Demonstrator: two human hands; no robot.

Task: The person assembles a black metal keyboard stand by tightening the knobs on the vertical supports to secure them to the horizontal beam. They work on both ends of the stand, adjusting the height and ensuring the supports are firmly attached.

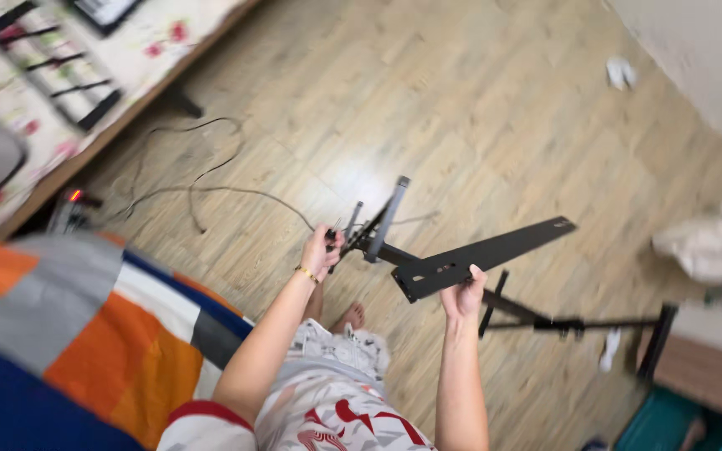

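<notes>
Two hands, left hand [321,248] and right hand [463,294], grip one black metal stand [482,250].

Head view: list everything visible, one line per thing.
Metal stand frame: one, black, held above the floor.
Flat slotted bar: one, black, on the frame, frame centre.
Cables: several, dark, on the floor, upper left.
Wood floor: one, light brown.
Blanket: one, orange, grey and blue, lower left.
Floral cloth: one, white with red flowers, top left.
Left hand: grip on the frame's thin rods.
Right hand: grip on the bar's near end.
</notes>
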